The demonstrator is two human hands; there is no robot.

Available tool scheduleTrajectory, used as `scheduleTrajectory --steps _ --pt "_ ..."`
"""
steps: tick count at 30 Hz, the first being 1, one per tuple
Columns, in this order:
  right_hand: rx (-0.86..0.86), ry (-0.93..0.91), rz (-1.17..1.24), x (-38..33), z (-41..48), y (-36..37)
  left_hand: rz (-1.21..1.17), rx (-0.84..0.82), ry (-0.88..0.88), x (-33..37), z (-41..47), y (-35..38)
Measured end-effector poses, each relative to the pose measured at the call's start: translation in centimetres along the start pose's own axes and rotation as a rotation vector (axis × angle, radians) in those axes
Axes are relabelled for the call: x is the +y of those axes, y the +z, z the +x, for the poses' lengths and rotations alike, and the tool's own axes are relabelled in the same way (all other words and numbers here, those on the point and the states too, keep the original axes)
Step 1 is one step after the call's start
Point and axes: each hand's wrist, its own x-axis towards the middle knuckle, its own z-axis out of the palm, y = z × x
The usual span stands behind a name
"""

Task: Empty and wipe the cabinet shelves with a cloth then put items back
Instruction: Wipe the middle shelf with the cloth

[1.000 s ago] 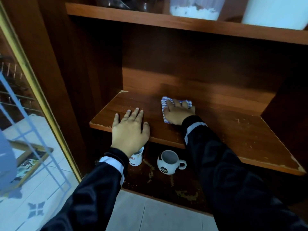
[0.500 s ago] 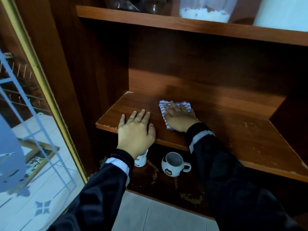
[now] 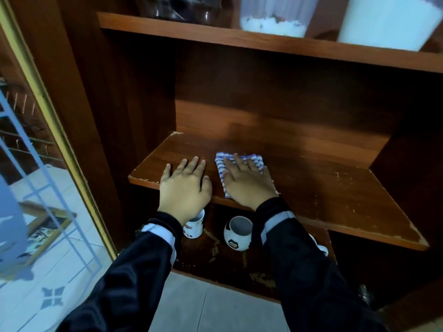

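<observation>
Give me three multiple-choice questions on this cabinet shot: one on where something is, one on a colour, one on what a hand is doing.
1. Where does the round white mug stand?
A. on the top shelf
B. on the tiled floor
C. under the shelf being wiped

2. What colour is the cloth?
A. plain red
B. blue and white
C. plain green

3. What is the right hand doing?
A. pressing flat on the cloth
B. gripping a mug
C. hanging beside the cabinet

Answers: 1 C, it shows below that shelf's front edge. 2 B, blue checks on white show round the fingers. 3 A, straight fingers lie spread over the cloth.
</observation>
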Motion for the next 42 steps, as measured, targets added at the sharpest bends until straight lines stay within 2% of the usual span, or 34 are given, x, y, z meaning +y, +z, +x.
scheduleTrajectory --steps 4,6,10,12,16,21,23,26,29,34,37,42 --pt "0.01 0.082 -0.016 -1.2 0.6 -0.1 0.001 -0.019 0.01 -0.4 -0.1 -0.3" --pt "0.001 0.059 -0.025 -1.7 0.6 -0.2 -0.004 -0.005 0.013 -0.7 -0.5 -0.4" --pt "-0.024 -0.07 -0.003 -0.9 -0.8 -0.1 0.009 0.154 0.014 -1.9 -1.5 -0.1" --pt "-0.009 -0.062 -0.007 -0.5 -1.4 0.0 0.037 0.23 0.025 -3.0 -1.6 0.2" --pt "-0.02 0.011 -0.025 -2.0 -0.5 0.0 0.088 0.259 0.086 -4.7 -2.5 0.2" --pt "-0.066 -0.245 -0.02 -3.1 -0.1 -0.1 0.164 0.456 0.212 -6.5 -4.1 -0.3" --pt "-0.07 -0.276 -0.005 -2.8 -0.3 0.1 0.197 0.573 0.244 -7.2 -4.8 -0.8" --pt "-0.038 -0.191 0.002 -3.7 0.0 0.5 0.284 0.747 0.195 -8.0 -5.9 -1.2" --pt "-0.035 -0.145 -0.014 -6.2 1.0 0.8 0.363 0.83 0.074 -8.9 -6.3 -1.3" --pt "-0.051 -0.315 -0.009 -7.6 1.9 0.9 0.447 0.848 -0.118 -10.7 -6.2 -0.9" --pt "-0.081 -0.481 0.14 -5.9 2.1 0.8 0.464 0.873 -0.142 -11.5 -6.5 -0.7" --pt "-0.044 -0.499 0.059 -7.1 3.3 0.8 0.506 0.86 -0.136 -11.7 -6.6 -0.8"
